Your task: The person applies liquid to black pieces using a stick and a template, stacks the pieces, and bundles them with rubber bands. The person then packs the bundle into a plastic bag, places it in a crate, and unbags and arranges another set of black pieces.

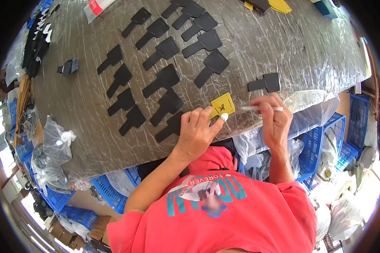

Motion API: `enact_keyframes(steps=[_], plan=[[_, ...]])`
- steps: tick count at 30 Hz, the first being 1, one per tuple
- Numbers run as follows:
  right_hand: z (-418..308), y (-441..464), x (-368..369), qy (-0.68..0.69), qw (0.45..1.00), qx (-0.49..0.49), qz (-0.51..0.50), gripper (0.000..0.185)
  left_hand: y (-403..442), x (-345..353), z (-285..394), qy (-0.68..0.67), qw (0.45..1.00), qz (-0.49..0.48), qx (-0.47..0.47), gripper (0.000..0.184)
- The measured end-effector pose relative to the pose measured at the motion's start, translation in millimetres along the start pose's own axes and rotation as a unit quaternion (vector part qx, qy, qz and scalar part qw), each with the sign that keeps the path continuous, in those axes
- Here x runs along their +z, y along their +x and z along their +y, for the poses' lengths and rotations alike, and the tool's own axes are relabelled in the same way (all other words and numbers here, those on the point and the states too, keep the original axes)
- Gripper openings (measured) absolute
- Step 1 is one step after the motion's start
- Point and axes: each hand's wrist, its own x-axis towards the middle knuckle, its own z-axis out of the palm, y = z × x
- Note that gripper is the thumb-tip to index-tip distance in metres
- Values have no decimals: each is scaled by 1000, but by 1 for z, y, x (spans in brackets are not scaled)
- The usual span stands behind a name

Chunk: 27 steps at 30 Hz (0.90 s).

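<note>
A small yellow card (222, 105) with a slot at one end and dark handwritten marks lies on the table. The thumb and fingers of my left hand (198, 131) hold its near edge. By that thumb's tip is a small white thing (224, 117); I cannot tell whether it is a cap or a covering. My right hand (276, 119) grips a white pen (261, 108), its tip towards the card and apart from it. Just beyond the right hand lies a black paddle-shaped piece (264, 83).
Several black paddle-shaped pieces (161, 80) lie in rows across the plastic-covered table (88, 109). A black bundle (68, 66) sits at the left. More yellow cards (280, 6) are at the far edge. Blue crates (310, 149) and plastic bags (57, 141) surround the table.
</note>
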Motion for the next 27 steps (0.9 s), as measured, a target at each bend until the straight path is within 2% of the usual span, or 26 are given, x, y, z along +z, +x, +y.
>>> enact_keyframes(steps=[3,18,21,27], plan=[[-5,3,7,-51,998,-42,-2,5,0,-1,1,4,1000,-5,-2,36],[3,-3,19,-85,992,-92,-21,6,2,-3,0,2,1000,-12,5,36],[3,-3,13,-141,983,-105,-48,6,3,-4,0,0,1000,-15,4,36],[3,1,20,-150,980,-129,-6,7,3,-4,0,3,1000,-10,7,35]])
